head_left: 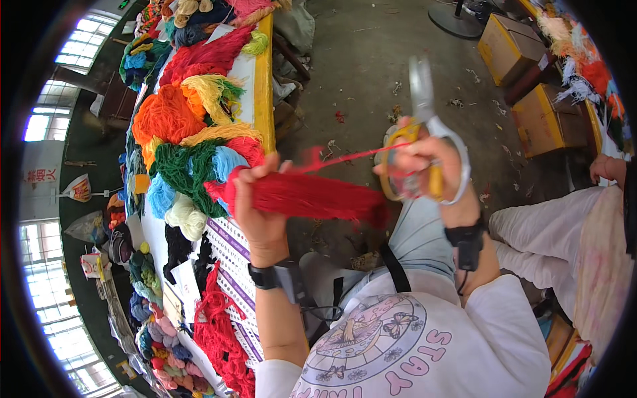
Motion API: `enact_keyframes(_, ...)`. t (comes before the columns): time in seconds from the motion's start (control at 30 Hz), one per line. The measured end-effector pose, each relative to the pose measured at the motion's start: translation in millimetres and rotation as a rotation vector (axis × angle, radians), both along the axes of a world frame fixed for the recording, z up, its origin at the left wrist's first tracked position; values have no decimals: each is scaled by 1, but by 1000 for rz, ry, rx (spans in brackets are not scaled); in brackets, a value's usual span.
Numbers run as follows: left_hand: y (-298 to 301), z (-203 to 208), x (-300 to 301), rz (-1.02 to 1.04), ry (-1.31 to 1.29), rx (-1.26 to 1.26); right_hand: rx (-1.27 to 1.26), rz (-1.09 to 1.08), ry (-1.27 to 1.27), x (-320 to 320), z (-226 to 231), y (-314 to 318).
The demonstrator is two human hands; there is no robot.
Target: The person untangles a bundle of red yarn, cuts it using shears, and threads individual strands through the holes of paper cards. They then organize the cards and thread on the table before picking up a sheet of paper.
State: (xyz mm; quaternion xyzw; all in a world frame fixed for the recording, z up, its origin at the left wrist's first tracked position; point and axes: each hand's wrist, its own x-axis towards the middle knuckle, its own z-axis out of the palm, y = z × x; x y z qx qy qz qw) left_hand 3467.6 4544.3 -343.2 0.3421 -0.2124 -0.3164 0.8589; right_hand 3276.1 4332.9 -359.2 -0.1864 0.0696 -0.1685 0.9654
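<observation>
My left hand (255, 212) is closed around a thick bundle of dark red yarn (318, 196), whose cut-looking end points right, over my lap. My right hand (434, 162) is blurred by motion. It holds a pair of scissors (421, 89) with yellow and pale handles, the metal blades pointing away from me. A thin red strand (358, 156) stretches taut from near my left fingertips to my right fingers, which seem to pinch it. Whether the blades are apart is too blurred to tell.
A white table with a yellow edge (264, 86) on the left bears orange yarn (169, 114), green yarn (186, 169), loose red yarn (222, 325) and a printed chart (232, 265). Cardboard boxes (511, 50) stand at the far right. Another person's leg (531, 219) is close on the right.
</observation>
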Motion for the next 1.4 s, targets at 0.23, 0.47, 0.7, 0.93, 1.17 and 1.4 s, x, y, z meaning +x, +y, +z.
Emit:
enact_keyframes(0.23, 13, 100, 7, -94, -192, -202, -1789, -564, 1158, -13, -67, -61)
enact_keyframes(0.47, 205, 260, 93, 264, -138, -162, -1632, -257, 1070, 20, -67, 5)
enact_keyframes(0.7, 336, 201, 113, 1088, -317, 407, -1461, -100, 627, 33, -98, 43)
enact_keyframes(0.93, 228, 44, 54, 574, 29, 904, -1554, 54, 549, 49, -50, 82)
enact_keyframes(1.17, 185, -38, 53, 312, 54, 1176, -1475, 388, 442, 59, -2, 121)
enact_keyframes(1.4, 177, -41, 42, 291, -378, 1589, -964, 796, 222, 69, -6, 141)
